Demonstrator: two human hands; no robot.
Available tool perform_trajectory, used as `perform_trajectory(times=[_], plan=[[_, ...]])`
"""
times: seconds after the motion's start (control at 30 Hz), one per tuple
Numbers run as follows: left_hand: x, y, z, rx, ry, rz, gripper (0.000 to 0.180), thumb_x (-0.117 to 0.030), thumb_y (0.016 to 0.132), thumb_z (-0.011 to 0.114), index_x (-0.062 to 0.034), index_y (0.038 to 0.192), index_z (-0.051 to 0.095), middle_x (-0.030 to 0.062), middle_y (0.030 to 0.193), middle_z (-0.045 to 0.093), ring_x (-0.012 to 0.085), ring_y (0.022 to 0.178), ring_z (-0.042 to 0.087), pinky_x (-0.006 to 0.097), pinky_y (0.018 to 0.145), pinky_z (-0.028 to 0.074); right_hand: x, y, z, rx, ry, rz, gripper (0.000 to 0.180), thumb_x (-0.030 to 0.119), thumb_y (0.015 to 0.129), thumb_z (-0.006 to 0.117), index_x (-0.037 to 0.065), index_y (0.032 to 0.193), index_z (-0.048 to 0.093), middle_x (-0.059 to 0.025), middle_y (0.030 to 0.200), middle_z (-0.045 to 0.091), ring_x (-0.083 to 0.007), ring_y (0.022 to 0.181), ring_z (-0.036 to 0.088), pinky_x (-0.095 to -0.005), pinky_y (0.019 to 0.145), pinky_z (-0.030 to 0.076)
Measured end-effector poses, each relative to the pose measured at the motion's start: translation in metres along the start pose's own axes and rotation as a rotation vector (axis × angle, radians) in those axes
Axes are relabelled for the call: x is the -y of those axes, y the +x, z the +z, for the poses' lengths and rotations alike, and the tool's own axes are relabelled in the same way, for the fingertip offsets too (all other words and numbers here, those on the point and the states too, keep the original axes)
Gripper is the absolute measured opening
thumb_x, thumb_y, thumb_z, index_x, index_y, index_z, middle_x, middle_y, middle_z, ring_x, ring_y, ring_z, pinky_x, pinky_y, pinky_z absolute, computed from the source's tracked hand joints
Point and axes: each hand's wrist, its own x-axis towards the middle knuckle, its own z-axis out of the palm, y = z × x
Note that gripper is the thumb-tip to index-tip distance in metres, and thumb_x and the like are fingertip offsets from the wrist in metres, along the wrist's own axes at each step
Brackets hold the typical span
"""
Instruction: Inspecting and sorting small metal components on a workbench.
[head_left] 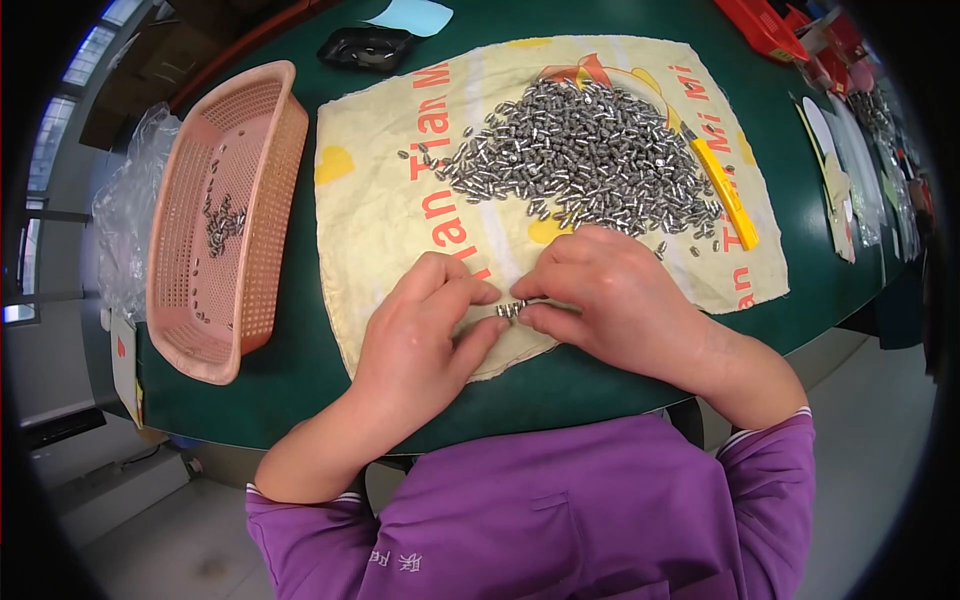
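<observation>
A short row of small metal pieces (510,310) sits between my two hands, low over the front edge of a pale yellow printed cloth (380,210). My right hand (605,290) is closed, thumb and forefinger pinching the right end of the row. On the other side my left hand (415,325) is curled, its thumb and forefinger tips at the row's left end. Beyond the hands a large heap of shiny barrel-shaped metal pieces (590,150) is spread over the cloth, a few lying loose around its edges.
A pink plastic basket (270,220) with some metal pieces inside stands at the left, beside clear plastic bags (130,220). A yellow utility knife (725,195) lies right of the heap. On the green table (460,425) a black tray (365,48) and red bins (765,30) stand farther back.
</observation>
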Motion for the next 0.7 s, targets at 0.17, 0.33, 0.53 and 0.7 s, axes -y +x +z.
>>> perform_trajectory(times=[0.17, 0.33, 0.53, 0.7], plan=[[0.0027, 0.0020, 0.0076, -0.042, -0.012, 0.003, 0.020, -0.001, 0.080, 0.081, -0.0042, 0.096, 0.070, 0.0054, 0.099, 0.060, 0.0172, 0.081, 0.062, 0.029, 0.069, 0.053, 0.0007, -0.0013, 0.0079, -0.018, 0.012, 0.008, 0.011, 0.016, 0.080, 0.077, 0.008, 0.085, 0.072, -0.0082, 0.080, 0.063, -0.0303, 0.082, 0.064, -0.0424, 0.075, 0.053], [0.0021, 0.0022, 0.0060, -0.002, -0.040, -0.024, 0.020, 0.002, 0.078, 0.080, -0.0044, 0.092, 0.068, 0.0056, 0.098, 0.060, 0.0181, 0.082, 0.063, 0.030, 0.070, 0.053, 0.0048, -0.0007, 0.0093, 0.000, 0.031, 0.028, 0.013, 0.016, 0.079, 0.077, 0.008, 0.084, 0.068, -0.0083, 0.080, 0.063, -0.0306, 0.082, 0.064, -0.0427, 0.075, 0.053], [0.0024, 0.0005, 0.0068, 0.014, -0.038, 0.021, 0.023, 0.003, 0.077, 0.080, -0.0044, 0.094, 0.067, 0.0079, 0.100, 0.061, 0.0241, 0.097, 0.066, 0.033, 0.078, 0.054, 0.0045, -0.0028, 0.0063, 0.024, 0.029, 0.026, 0.016, 0.011, 0.077, 0.081, 0.010, 0.088, 0.069, -0.0038, 0.082, 0.065, -0.0258, 0.079, 0.064, -0.0390, 0.073, 0.051], [0.0034, 0.0016, 0.0073, -0.004, -0.048, 0.054, 0.025, 0.000, 0.075, 0.081, -0.0056, 0.095, 0.066, 0.0095, 0.100, 0.061, 0.0292, 0.098, 0.064, 0.038, 0.077, 0.053, 0.0047, -0.0029, 0.0033, 0.062, 0.046, 0.034, 0.019, 0.010, 0.076, 0.081, 0.009, 0.092, 0.069, -0.0051, 0.087, 0.066, -0.0270, 0.083, 0.064, -0.0395, 0.076, 0.051]])
